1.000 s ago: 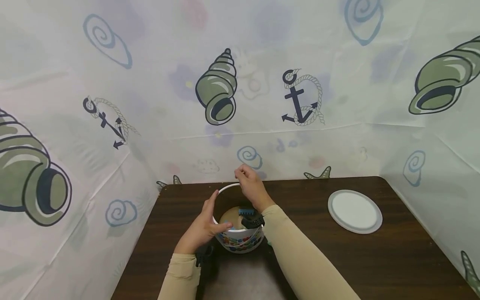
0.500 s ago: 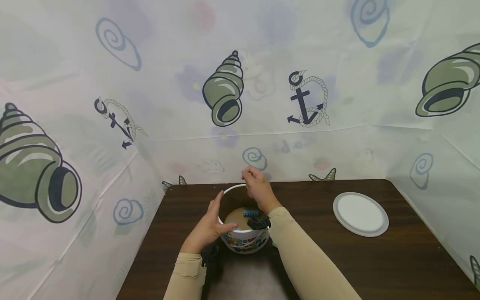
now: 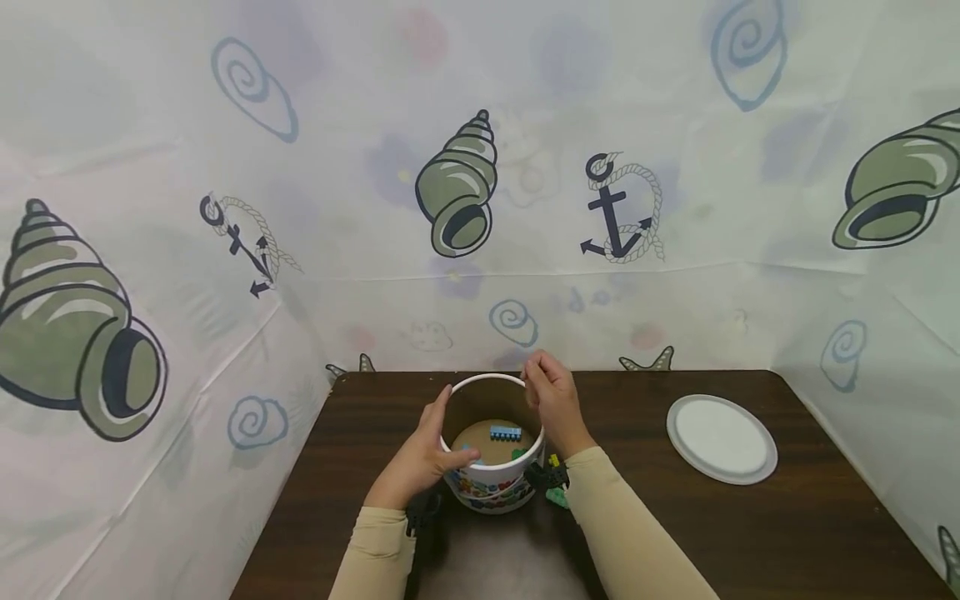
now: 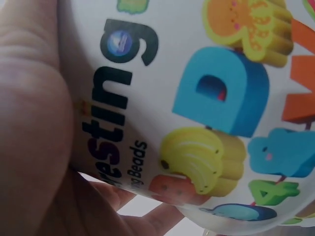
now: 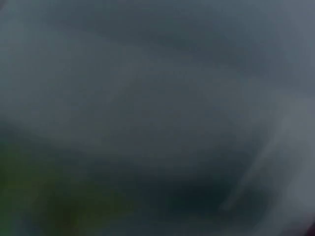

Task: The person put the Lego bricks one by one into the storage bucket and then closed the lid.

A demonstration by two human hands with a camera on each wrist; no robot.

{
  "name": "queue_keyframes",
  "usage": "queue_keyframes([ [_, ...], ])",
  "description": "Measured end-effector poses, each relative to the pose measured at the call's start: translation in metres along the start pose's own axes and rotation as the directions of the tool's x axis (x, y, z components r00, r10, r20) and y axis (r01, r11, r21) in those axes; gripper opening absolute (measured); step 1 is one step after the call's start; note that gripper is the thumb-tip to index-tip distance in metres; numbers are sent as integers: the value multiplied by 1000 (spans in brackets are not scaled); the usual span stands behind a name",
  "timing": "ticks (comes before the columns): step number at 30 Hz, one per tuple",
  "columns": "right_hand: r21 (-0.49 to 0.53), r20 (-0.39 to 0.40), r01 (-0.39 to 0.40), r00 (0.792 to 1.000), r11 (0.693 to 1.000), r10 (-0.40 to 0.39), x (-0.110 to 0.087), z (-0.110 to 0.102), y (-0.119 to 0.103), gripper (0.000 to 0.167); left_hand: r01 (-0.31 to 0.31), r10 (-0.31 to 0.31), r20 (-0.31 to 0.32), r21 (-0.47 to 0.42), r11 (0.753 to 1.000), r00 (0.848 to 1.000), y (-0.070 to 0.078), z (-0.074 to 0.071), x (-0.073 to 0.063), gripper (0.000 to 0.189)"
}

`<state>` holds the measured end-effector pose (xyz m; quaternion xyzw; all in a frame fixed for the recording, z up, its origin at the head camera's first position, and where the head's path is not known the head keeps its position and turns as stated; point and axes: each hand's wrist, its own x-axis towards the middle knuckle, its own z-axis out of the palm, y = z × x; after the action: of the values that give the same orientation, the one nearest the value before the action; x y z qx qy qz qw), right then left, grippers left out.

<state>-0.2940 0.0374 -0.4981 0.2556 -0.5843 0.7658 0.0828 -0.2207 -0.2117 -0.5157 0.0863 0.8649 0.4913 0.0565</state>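
Observation:
A white bucket (image 3: 487,486) printed with colourful bead pictures stands on the table. My left hand (image 3: 416,462) grips its left side, thumb over the near rim and fingers outside. In the left wrist view that hand (image 4: 34,123) lies against the printed wall (image 4: 162,88). My right hand (image 3: 557,400) is at the right rim, fingers curled; whether they pinch anything is hidden. Inside the bucket lie a blue bumpy piece (image 3: 505,432), a green piece (image 3: 519,454) and something light blue by my left thumb. The right wrist view is too blurred to read.
A white plate (image 3: 722,439) lies on the dark wooden table (image 3: 630,517) at the right. Beside the bucket, partly behind my right wrist, are a green piece (image 3: 557,497) and a yellow piece (image 3: 553,460). A patterned cloth (image 3: 337,317) surrounds the table's back and sides.
My right hand has moved from above the far rim to the bucket's right side, uncovering more of the inside and the pieces outside. My left hand keeps its grip. The view has shifted slightly.

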Motion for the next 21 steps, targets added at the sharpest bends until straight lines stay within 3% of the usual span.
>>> queue_keyframes([
  [2,-150,23,-23,999,988,26,-13,-8,2,38,8,-8,-2,2,1000,1000,0,0,-1,129],
  [4,-289,76,-23,996,957,47,-23,-14,0,30,14,-14,-4,4,1000,1000,1,0,-1,129],
  [8,-356,137,-30,987,934,84,-43,-27,-16,22,19,-19,-1,-3,1000,1000,3,1,1,128],
  [12,-327,31,-105,992,939,122,-71,-55,-25,24,23,-23,3,-2,1000,1000,4,2,3,127],
  [14,-323,-45,-174,985,930,168,-90,-73,-25,28,27,-27,10,7,1000,1000,3,2,3,128],
  [17,-284,-140,-302,952,910,273,-122,-100,-19,31,32,-33,18,15,999,999,2,3,3,128],
  [21,-256,-179,-493,870,832,460,-159,-125,-9,29,35,-35,13,15,999,999,1,2,2,128],
])
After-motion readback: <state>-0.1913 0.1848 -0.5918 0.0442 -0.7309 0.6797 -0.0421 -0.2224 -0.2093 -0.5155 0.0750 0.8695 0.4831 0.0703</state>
